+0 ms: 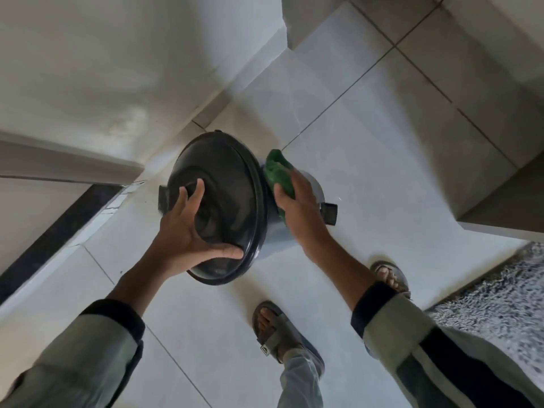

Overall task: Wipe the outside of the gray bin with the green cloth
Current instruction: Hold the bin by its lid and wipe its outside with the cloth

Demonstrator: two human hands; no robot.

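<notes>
The gray bin (313, 188) stands on the tiled floor, seen from above, with a dark round lid (232, 187) on top and a black pedal (329, 212) sticking out at its right. My left hand (188, 231) lies spread on the lid, fingers over its centre and thumb on the near rim. My right hand (297, 207) presses the green cloth (279, 172) flat against the bin's right side, just under the lid's edge. Most of the bin's body is hidden beneath the lid and my hands.
The bin sits close to a white wall corner (164, 119) at the left. A dark floor strip (59, 231) runs at the left. A speckled mat (497, 307) lies at the right, a step (500, 201) beyond it. My sandalled feet (276, 328) stand just behind the bin.
</notes>
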